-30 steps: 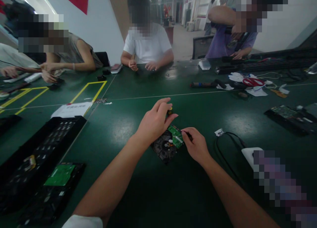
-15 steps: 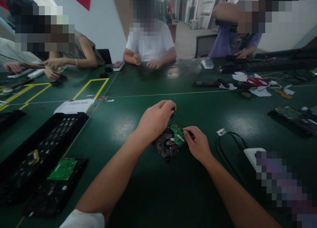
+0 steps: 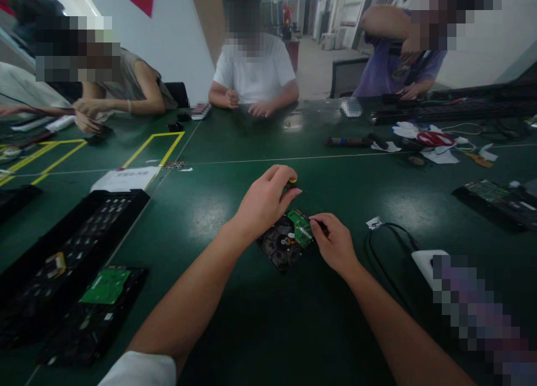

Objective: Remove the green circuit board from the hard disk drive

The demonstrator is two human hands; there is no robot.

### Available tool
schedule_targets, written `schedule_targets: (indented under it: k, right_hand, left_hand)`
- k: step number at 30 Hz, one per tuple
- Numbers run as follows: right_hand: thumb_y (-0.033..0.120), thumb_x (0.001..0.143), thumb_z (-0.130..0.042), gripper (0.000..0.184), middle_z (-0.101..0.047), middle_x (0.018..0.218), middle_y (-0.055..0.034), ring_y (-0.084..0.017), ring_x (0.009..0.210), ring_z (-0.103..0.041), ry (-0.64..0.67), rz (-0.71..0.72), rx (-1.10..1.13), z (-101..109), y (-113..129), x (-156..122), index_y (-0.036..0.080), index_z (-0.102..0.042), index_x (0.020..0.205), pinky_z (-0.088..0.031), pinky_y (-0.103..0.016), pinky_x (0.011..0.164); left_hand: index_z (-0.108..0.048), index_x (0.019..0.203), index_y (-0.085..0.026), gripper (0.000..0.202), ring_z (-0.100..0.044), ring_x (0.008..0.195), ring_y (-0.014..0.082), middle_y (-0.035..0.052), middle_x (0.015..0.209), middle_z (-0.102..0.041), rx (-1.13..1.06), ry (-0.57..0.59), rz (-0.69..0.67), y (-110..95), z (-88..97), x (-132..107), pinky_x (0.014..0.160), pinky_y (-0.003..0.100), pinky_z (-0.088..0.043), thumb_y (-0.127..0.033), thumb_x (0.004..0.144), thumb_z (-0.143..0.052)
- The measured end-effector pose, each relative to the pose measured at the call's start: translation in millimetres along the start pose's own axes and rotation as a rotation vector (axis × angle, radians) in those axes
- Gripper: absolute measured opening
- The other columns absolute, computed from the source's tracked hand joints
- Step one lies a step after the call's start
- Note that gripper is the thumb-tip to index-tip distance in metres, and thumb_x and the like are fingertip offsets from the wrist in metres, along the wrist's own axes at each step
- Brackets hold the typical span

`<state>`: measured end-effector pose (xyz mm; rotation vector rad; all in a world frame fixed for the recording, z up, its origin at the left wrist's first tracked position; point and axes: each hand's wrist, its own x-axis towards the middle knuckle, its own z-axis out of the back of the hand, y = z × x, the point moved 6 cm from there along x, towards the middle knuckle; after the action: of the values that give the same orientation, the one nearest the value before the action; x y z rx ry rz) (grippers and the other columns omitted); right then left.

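On the green table in front of me lies a hard drive (image 3: 279, 250), turned at an angle, with a green circuit board (image 3: 297, 222) on its far right part. My left hand (image 3: 268, 194) is closed above the drive's far corner around a screwdriver (image 3: 293, 182). Only a bit of its yellow and dark handle shows; the thumb sticks out to the right and the rest is hidden. At the drive's right corner my right hand (image 3: 334, 241) pinches a slim dark tool (image 3: 322, 226), whose tip is close to the board; its kind is unclear.
To the left are a long black tray (image 3: 107, 207) and a second drive (image 3: 90, 330) with a green board. A white device (image 3: 425, 261) with a black cable lies right. Gloves and wires (image 3: 432, 139) are farther back. Several people sit across the table.
My left fingers have shifted on the screwdriver, with the thumb now stretched out to the right and less of the handle showing. My right hand and the hard drive stay nearly still.
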<state>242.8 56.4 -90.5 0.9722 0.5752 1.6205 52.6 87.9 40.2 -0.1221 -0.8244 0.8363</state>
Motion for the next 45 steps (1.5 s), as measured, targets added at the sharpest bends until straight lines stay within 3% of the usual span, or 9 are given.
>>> schedule_targets:
  k: [7,15,18,23,31,36,40,45]
  right_hand:
    - [0.036,0.103,-0.056,0.023,-0.074,0.107,-0.0089,-0.026,0.097,-0.07,0.004,-0.002,-0.012,0,-1,0,0.023,-0.075,0.105,-0.053,-0.04,0.082]
    - [0.035,0.103,-0.056,0.022,-0.073,0.107,-0.0088,-0.025,0.096,-0.069,0.015,0.004,-0.009,0,0,1,0.023,-0.074,0.104,-0.053,-0.04,0.083]
    - [0.035,0.103,-0.056,0.022,-0.073,0.106,-0.0086,-0.025,0.095,-0.069,0.012,0.004,-0.009,0,1,1,0.023,-0.074,0.103,-0.052,-0.039,0.082]
    - [0.035,0.103,-0.056,0.023,-0.073,0.107,-0.0086,-0.025,0.094,-0.069,0.019,-0.007,-0.014,0,0,0,0.023,-0.075,0.105,-0.053,-0.039,0.08]
    - [0.035,0.103,-0.056,0.022,-0.074,0.106,-0.0084,-0.025,0.094,-0.069,0.008,-0.004,-0.004,-1,-1,0,0.023,-0.075,0.105,-0.053,-0.039,0.08]
    - [0.035,0.103,-0.056,0.022,-0.073,0.106,-0.0085,-0.025,0.095,-0.069,0.009,0.005,0.002,0,-2,0,0.023,-0.074,0.105,-0.053,-0.039,0.08]
    - [0.035,0.103,-0.056,0.022,-0.073,0.107,-0.0086,-0.025,0.096,-0.069,0.019,0.0,-0.01,0,-3,0,0.023,-0.074,0.107,-0.053,-0.039,0.08]
    - [0.036,0.102,-0.057,0.022,-0.074,0.107,-0.0087,-0.025,0.095,-0.07,0.008,-0.004,-0.014,1,1,0,0.023,-0.074,0.104,-0.054,-0.038,0.08]
  left_hand:
    - [-0.063,0.12,-0.023,0.022,-0.073,0.1,0.0202,0.0068,0.118,-0.072,0.052,0.012,0.041,4,3.4,2,0.09,0.035,-0.06,-0.013,0.1,-0.062]
    - [-0.05,0.112,-0.022,0.034,-0.076,0.108,0.0244,0.01,0.122,-0.075,-0.081,-0.033,0.115,15,-3.4,-2,0.093,0.039,-0.063,-0.025,0.093,-0.079]
    - [-0.05,0.112,-0.023,0.031,-0.075,0.111,0.0235,0.0096,0.122,-0.075,-0.098,-0.04,0.096,15,-2.9,-1,0.094,0.039,-0.062,-0.021,0.095,-0.076]
    - [-0.055,0.117,-0.022,0.026,-0.075,0.104,0.0186,0.0074,0.125,-0.072,-0.118,-0.01,0.068,11,-0.5,0,0.093,0.035,-0.061,-0.012,0.096,-0.067]
    - [-0.07,0.113,-0.022,0.014,-0.072,0.097,0.0187,0.0054,0.111,-0.073,-0.013,-0.065,0.018,2,8.2,3,0.089,0.034,-0.058,-0.024,0.099,-0.07]
    - [-0.072,0.106,-0.022,0.011,-0.074,0.095,0.0194,0.004,0.105,-0.077,-0.004,-0.093,0.059,1,12.9,3,0.086,0.033,-0.058,-0.027,0.097,-0.075]
    - [-0.067,0.102,-0.022,0.022,-0.075,0.091,0.0194,0.0033,0.101,-0.078,0.003,-0.102,0.115,6,10.4,2,0.085,0.033,-0.06,-0.033,0.091,-0.082]
    - [-0.059,0.099,-0.021,0.028,-0.077,0.088,0.0183,0.0043,0.103,-0.079,-0.18,-0.11,0.212,15,2.7,-2,0.08,0.032,-0.064,-0.032,0.089,-0.084]
